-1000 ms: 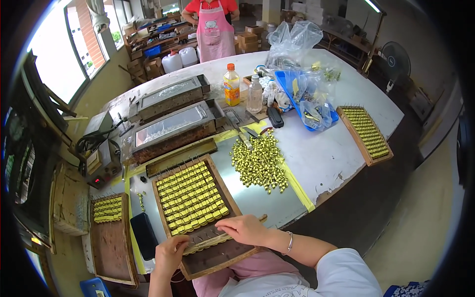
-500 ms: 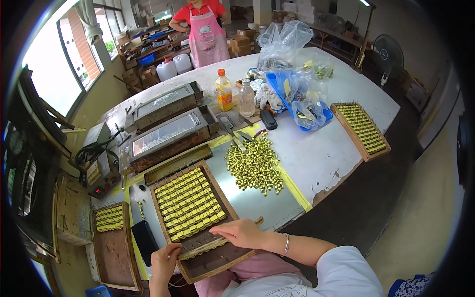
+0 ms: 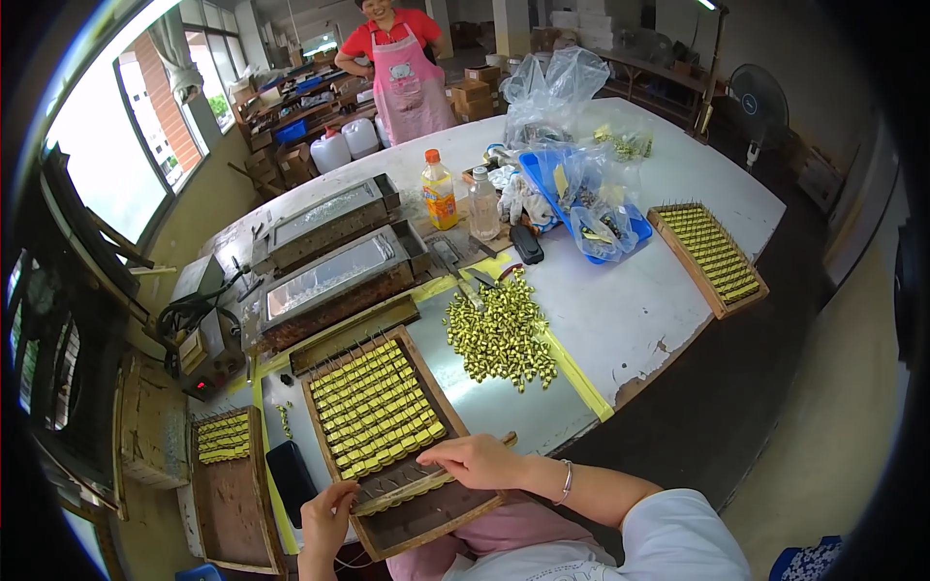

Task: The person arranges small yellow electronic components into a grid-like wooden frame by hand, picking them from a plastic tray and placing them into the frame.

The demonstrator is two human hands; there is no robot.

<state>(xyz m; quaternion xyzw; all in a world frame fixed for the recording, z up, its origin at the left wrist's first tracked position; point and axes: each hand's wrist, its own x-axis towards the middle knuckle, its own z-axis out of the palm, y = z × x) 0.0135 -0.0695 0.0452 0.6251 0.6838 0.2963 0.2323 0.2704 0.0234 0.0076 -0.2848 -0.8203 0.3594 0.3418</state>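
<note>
Together, two hands [image 3: 329,518] [image 3: 480,460] gripping one strip [image 3: 402,491], over one wooden tray [image 3: 426,528]

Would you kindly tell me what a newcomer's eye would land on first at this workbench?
Most likely the wooden tray near the bench's front edge, packed with rows of small yellow parts; the left hand and right hand press a thin strip across its empty lower part. Just behind it, a loose heap of yellow parts lies on the white table. At the far end stands a person in a pink apron.
</note>
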